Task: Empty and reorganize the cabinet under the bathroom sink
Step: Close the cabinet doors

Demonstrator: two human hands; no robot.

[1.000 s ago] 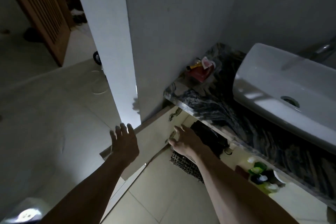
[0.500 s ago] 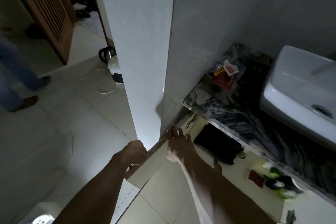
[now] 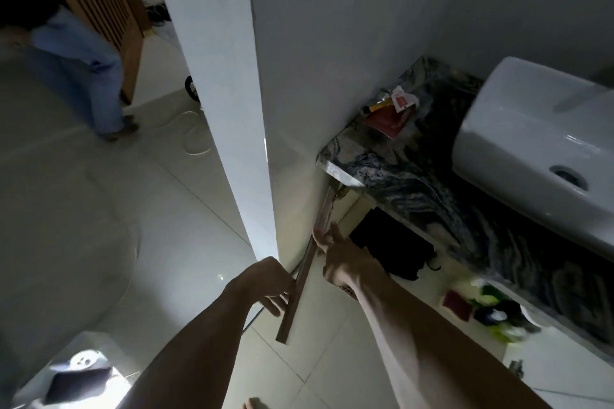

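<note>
I see the cabinet door (image 3: 300, 279) swung wide open and edge-on to me, reaching from below the marble table's left corner down toward the floor tiles. My left hand (image 3: 265, 285) grips the door's lower part, fingers (image 3: 274, 304) curled around its outer face; my right hand (image 3: 335, 254) rests higher up against the door's inner side, fingers straight and touching the edge, holding nothing. Inside the open cabinet (image 3: 428, 289), under the marble table (image 3: 412, 176), a black bag-like bundle (image 3: 392, 251) lies near the left end, though the light is too poor to name it surely. Further right on the cabinet floor sit a dark red item (image 3: 457, 304) and, just beside it, a cluster of green and dark bottles (image 3: 496, 314), blurred. On the table's back left corner lies a red packet (image 3: 387, 118) with small items beside it, and the white sink basin (image 3: 538, 149) stands on the table's right part.
</note>
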